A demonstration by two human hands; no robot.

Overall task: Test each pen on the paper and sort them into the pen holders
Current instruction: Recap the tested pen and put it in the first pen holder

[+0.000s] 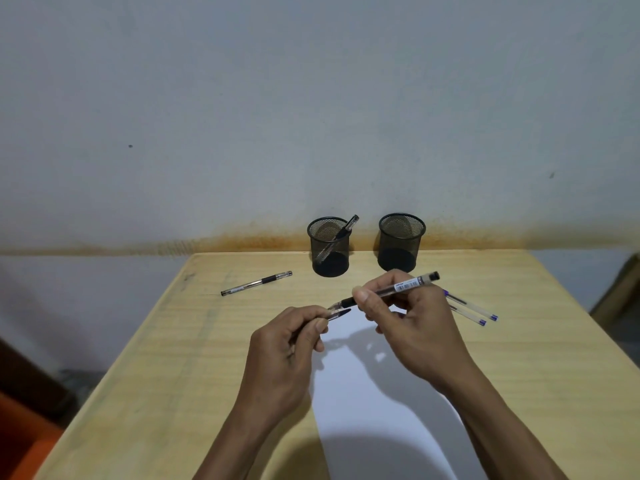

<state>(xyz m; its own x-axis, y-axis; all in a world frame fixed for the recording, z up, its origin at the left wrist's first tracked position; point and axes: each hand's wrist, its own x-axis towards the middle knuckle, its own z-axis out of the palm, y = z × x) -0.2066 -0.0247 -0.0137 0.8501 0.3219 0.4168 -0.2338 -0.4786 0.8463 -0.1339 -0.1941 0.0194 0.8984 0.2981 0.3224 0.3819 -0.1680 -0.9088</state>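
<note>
Left grip (287, 344) pinches the clear pen cap (337, 311) between thumb and curled fingers; right grip (412, 327) pinches the clear-barrelled black gel pen (398, 287) near its black rubber sleeve, tip pointing left, almost touching the cap. Both held above the far end of the white paper sheet (377, 410), smooth, running to the near desk edge. Pale wooden desk (166, 375), grainy, left edge angled, wide bare stretch on the left. One capped clear pen (256, 283) lies alone far left, well apart from the hands. Left black wire-mesh round pen holder (329, 247) at the far edge holds one pen leaning right. Right black mesh holder (401, 242) just beside it, near the wall. Two clear blue-capped pens (474, 310) lie side by side right of the right grip. Open wood on the right.
</note>
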